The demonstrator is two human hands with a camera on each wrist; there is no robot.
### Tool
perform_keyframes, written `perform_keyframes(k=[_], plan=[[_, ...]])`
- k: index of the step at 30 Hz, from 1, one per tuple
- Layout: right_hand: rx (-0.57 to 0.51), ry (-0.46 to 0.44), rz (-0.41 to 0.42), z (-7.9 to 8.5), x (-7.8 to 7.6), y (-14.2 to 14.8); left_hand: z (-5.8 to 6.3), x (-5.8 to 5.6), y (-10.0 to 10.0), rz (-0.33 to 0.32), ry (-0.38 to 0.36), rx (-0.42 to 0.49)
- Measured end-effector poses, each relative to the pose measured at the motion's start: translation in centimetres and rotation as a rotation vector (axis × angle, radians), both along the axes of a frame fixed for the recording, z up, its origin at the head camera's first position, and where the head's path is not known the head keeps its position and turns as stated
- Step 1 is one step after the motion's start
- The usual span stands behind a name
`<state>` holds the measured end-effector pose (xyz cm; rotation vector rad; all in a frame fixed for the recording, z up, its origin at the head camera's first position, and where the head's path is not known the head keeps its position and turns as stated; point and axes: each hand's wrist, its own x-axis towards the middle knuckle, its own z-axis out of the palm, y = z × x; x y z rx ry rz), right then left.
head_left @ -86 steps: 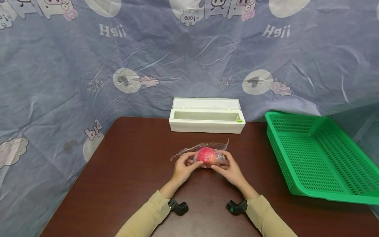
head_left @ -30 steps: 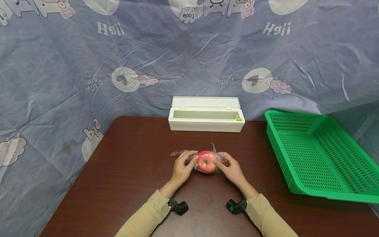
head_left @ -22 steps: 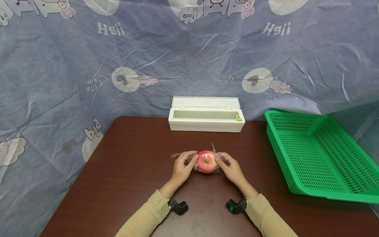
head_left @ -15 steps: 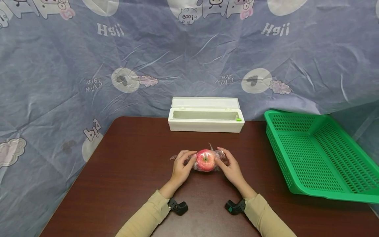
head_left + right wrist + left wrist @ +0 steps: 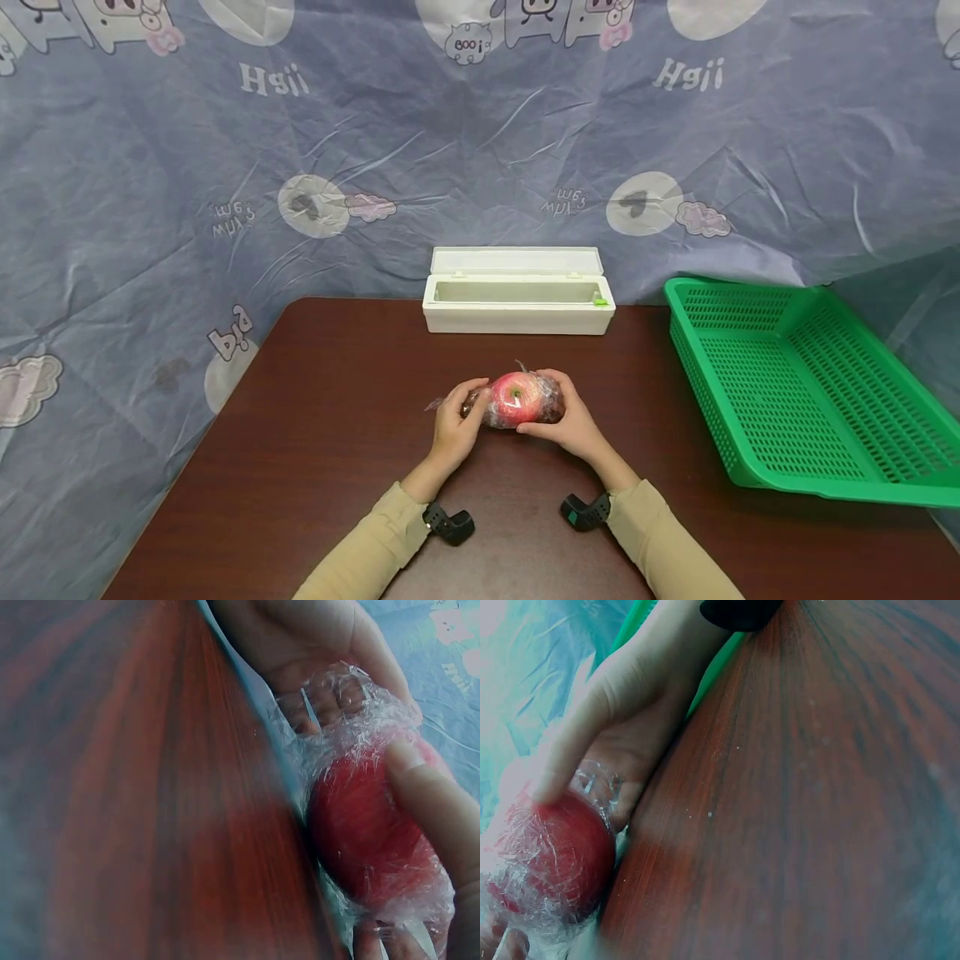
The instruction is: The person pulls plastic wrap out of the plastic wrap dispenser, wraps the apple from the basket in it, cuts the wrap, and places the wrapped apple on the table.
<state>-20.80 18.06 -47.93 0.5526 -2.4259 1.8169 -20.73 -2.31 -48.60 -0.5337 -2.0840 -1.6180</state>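
Between the two hands, just over the table, is a red apple (image 5: 516,395) wrapped in clear cling film, its stem dimple facing up in the head view. My left hand (image 5: 454,423) grips its left side, where film bunches between thumb and fingers. On the other side my right hand (image 5: 576,421) holds the apple, thumb at the front and fingers behind. Crumpled plastic covers the apple (image 5: 555,855) in the left wrist view. From the right wrist, a thumb presses on the wrapped apple (image 5: 367,825); loose film gathers at its ends. Parts of the fingers are hidden behind the apple.
A long white box (image 5: 517,320) with its lid up stands at the back of the brown table (image 5: 337,375). To the right sits a green perforated basket (image 5: 795,408). A patterned blue-grey cloth (image 5: 450,125) hangs behind.
The apple has turned from its side to stem-up and moved slightly left. My right hand has shifted its grip, thumb now lower at the apple's front. Less loose film spreads behind it.
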Motion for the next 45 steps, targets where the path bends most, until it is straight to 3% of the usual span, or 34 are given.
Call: perform_keyframes(k=[3,10,22,29,32,38,45], plan=[[0.01,0.005,0.011,0.0,-0.2,-0.1,0.3,0.2,-0.1,-0.005,-0.014,0.029],[0.03,-0.007,0.035,0.1,-0.7,-0.2,0.0,0.0,-0.2,0.009,0.032,0.046],[0.081,0.006,-0.038,0.1,-0.7,-0.2,0.5,-0.1,-0.4,0.045,0.093,0.081],[0.065,0.012,-0.054,-3.1,-2.1,0.6,1.0,-0.4,-0.9,0.112,0.114,0.08],[0.062,0.012,-0.06,-3.2,-2.2,0.7,1.1,-0.6,-1.1,0.125,0.125,0.081],[0.055,0.02,-0.056,-2.7,-1.9,0.7,1.0,-1.0,-1.7,0.135,0.113,0.101],[0.036,0.036,-0.054,0.0,-0.6,0.3,1.2,-1.5,-2.5,0.136,0.044,0.189]])
